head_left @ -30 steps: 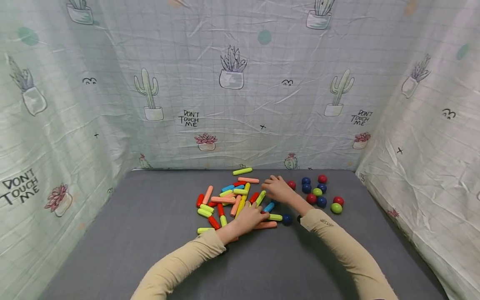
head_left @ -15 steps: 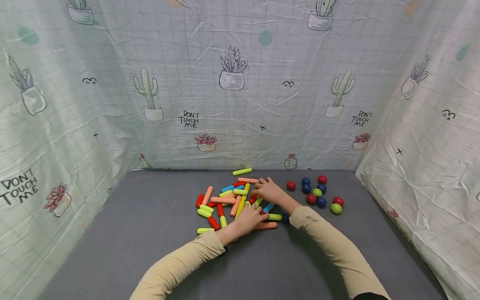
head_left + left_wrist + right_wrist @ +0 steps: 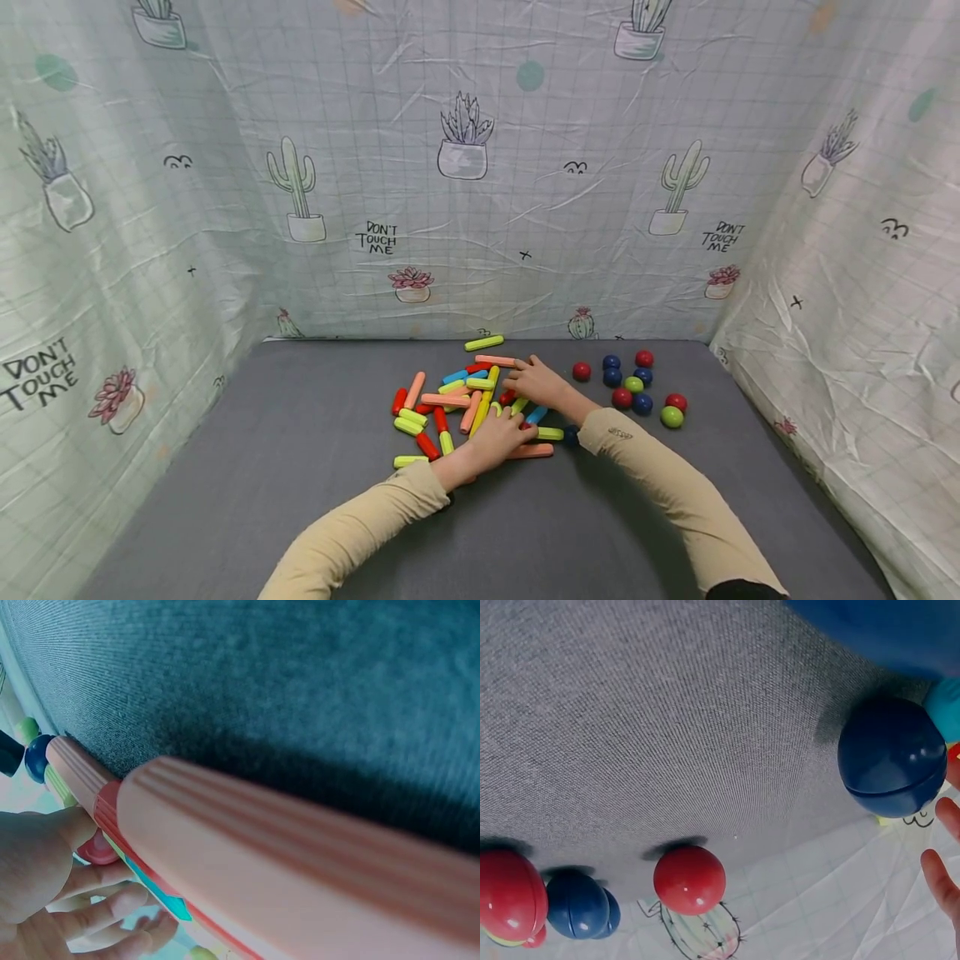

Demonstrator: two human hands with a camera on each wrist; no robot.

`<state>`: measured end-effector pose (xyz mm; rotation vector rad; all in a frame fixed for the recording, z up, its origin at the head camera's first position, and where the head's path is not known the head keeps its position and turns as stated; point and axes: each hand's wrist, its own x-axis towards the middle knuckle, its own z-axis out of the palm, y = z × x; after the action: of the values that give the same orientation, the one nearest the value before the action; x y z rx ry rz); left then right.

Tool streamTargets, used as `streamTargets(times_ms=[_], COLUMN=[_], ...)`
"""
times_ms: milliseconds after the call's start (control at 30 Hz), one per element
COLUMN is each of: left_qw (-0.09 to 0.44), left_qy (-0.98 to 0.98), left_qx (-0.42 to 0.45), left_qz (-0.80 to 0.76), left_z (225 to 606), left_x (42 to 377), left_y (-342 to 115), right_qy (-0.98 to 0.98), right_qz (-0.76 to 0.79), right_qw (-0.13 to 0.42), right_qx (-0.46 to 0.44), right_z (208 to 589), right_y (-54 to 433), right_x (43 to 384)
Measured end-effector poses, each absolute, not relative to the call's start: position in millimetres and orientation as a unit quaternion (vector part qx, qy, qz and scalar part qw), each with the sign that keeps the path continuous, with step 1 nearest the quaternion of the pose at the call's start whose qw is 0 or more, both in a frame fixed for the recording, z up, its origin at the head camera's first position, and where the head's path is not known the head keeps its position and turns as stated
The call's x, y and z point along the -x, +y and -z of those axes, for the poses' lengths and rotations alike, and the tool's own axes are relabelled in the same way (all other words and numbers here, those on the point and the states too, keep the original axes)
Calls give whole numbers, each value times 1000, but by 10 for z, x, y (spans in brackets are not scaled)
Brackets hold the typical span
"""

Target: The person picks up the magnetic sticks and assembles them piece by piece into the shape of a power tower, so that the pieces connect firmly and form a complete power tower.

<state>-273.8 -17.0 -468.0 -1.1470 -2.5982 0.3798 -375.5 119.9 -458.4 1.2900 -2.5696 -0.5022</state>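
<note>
My left hand [image 3: 495, 440] lies low over the near right side of a heap of coloured sticks. In the left wrist view its thumb and forefinger pinch a glossy red ball [image 3: 97, 851], partly hidden. A ridged salmon stick [image 3: 300, 862] fills the front of that view. My right hand [image 3: 542, 385] reaches palm-down over the heap's right edge, fingers apart, close to a short red stick [image 3: 507, 397] and a salmon stick [image 3: 495, 361]. The right wrist view shows only its fingertips [image 3: 939, 874], beside a navy ball [image 3: 892, 757].
Red, navy and green balls [image 3: 633, 385] lie in a loose group to the right on the grey table [image 3: 315, 517]. One yellow-green stick [image 3: 484, 342] sits at the back edge. A printed cloth [image 3: 375, 167] hangs behind and along both sides.
My right hand has moved left from beside the red ball at the back onto the heap's right edge, then nearly stopped. My left hand has stayed in place.
</note>
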Motion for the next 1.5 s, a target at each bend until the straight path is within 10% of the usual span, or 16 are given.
streamTargets(times_ms=[933,1500], left_qw=[182,173], left_qy=[-889,-893], left_qx=[392,389], left_qz=[-150,-149], left_z=[4752,4754], left_x=[2707,2652], left_y=[-158,-108], right_qy=[-923,-883], right_qz=[-60,-359], right_qw=[131,-230], right_qx=[-356,-194], right_z=[4476,4518], right_y=[1803,2202], right_x=[3345,3425])
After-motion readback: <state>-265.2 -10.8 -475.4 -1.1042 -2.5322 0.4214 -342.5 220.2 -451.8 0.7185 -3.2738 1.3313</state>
